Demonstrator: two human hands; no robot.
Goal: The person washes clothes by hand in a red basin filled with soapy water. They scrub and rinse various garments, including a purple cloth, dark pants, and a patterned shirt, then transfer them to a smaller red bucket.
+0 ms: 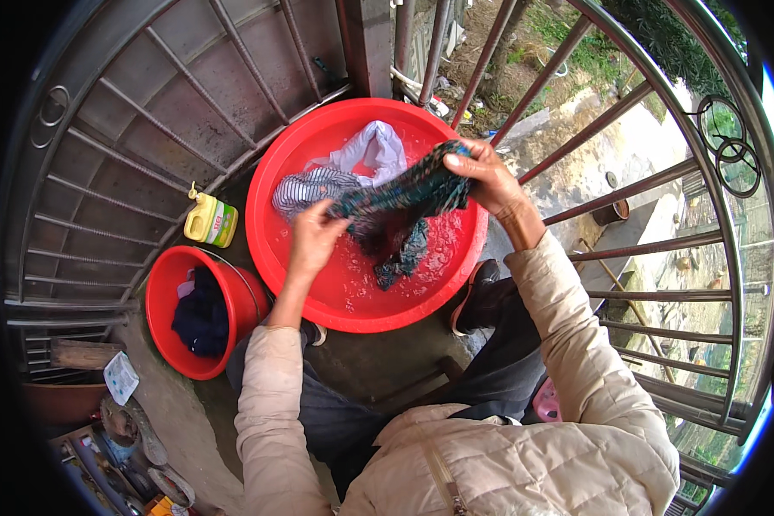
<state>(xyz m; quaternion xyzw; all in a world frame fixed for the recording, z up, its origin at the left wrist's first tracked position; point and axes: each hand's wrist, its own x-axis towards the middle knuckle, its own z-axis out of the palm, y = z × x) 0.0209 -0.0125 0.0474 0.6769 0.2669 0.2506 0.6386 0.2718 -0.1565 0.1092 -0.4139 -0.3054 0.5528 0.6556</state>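
Observation:
A dark green patterned garment [400,197] stretches between my two hands above a large red plastic basin [361,320]. My left hand [317,235] pinches its left end between thumb and fingers. On the other side my right hand [490,177] grips the bunched right end, thumb on top. Part of the cloth hangs down to the water and looks blurred. Behind it in the basin lie a white cloth [384,151] and a striped cloth [306,187], both wet. Shallow water with some bubbles covers the basin's floor.
A red bucket [158,322] holding dark clothes [201,319] stands left of the basin. Above it is a yellow detergent jug [211,219] with a pump top. Metal railings [651,297] curve along the right, and bars [187,71] line the wall at left. Shoes [151,432] lie lower left.

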